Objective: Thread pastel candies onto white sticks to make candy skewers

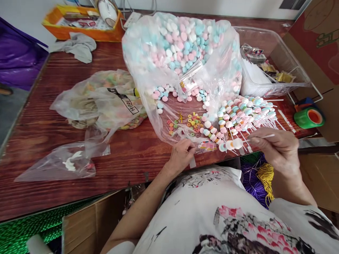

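A big clear bag point(148, 53) of pink, blue and white candy discs lies open on the wooden table point(66, 84). Loose discs point(164, 96) and small coloured rings point(192, 121) are spilled on its plastic. A pile of finished candy skewers point(246, 113) lies to the right. My right hand point(278, 150) is closed on a thin white stick point(262, 137) with a few candies point(233, 144) threaded at its left end. My left hand point(181, 153) rests at the table's near edge, fingers pinched at the plastic beside the rings; what it holds is hidden.
A second bag of coloured rings point(106, 98) and a nearly flat clear bag point(60, 162) lie at the left. A clear tub point(275, 56), green tape roll point(308, 117), orange tray point(82, 26), grey cloth point(76, 46) and cardboard boxes point(317, 46) surround them.
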{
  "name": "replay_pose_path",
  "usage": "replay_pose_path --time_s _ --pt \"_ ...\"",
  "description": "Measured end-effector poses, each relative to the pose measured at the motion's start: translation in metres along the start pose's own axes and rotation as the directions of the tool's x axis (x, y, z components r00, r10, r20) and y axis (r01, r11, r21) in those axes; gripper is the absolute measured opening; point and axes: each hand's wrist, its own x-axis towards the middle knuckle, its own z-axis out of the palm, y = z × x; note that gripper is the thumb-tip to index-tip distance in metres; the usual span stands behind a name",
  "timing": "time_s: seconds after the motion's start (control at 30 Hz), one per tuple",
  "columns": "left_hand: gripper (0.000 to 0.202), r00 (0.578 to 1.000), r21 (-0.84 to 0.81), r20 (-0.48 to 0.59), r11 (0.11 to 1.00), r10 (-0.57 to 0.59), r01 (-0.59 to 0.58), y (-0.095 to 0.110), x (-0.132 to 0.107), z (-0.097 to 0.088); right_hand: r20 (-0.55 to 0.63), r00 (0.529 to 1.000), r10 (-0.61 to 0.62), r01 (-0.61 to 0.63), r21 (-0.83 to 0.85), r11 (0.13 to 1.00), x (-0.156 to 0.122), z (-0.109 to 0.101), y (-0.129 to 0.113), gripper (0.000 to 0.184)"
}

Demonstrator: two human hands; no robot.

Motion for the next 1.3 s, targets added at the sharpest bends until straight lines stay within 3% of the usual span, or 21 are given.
replay_pose_path --time_s 0.1,0.2,0.27,0.33,0.4,0.5,0.8,1.1,1.23,1.3 --pt "0.014 0.999 -0.03 0.042 1.0 0.007 -0.006 -0.002 0.0 -0.003 0.214 0.976 -0.05 0.06 -0.039 0.997 -0.008 0.017 0.002 0.015" --pt "0.009 0.994 -0.065 0.088 0.996 0.063 -0.057 -0.006 -0.001 -0.004 0.285 0.955 -0.081 0.099 -0.048 0.994 -0.014 0.031 0.009 0.017" --pt "0.01 0.992 -0.093 0.102 0.994 0.074 -0.065 -0.009 -0.002 -0.003 0.279 0.959 -0.049 0.06 -0.031 0.998 -0.017 0.03 0.01 0.015" --pt "0.01 0.992 -0.115 0.105 0.992 0.067 -0.055 -0.013 -0.002 -0.003 0.17 0.985 0.011 -0.014 0.019 1.0 -0.019 0.023 0.008 0.014" --pt "0.01 0.993 -0.128 0.1 0.991 0.06 -0.047 -0.015 -0.002 -0.003 -0.05 0.994 0.1 -0.094 0.114 0.989 -0.021 0.018 0.005 0.014" --pt "0.01 0.995 -0.139 0.086 0.989 0.058 -0.046 -0.016 -0.002 -0.003 -0.318 0.923 0.216 -0.139 0.247 0.959 -0.022 0.023 0.005 0.012" --pt "0.014 0.999 -0.157 0.023 0.987 0.03 -0.026 -0.012 -0.003 -0.001 -0.42 0.823 0.383 -0.191 0.431 0.882 -0.042 0.068 0.025 0.005" --pt "0.024 0.986 0.045 0.064 0.987 0.151 -0.154 -0.011 -0.004 0.002 -0.351 0.849 0.394 -0.201 0.476 0.856 -0.059 0.074 0.028 0.009" --pt "0.022 0.951 0.075 0.074 0.949 0.3 -0.305 -0.013 -0.008 0.0 -0.152 0.901 0.407 -0.257 0.57 0.781 -0.054 0.075 0.034 0.008" --pt "0.019 0.934 0.065 0.056 0.932 0.354 -0.357 -0.013 -0.009 -0.003 -0.082 0.902 0.423 -0.284 0.626 0.727 -0.05 0.076 0.038 0.009"
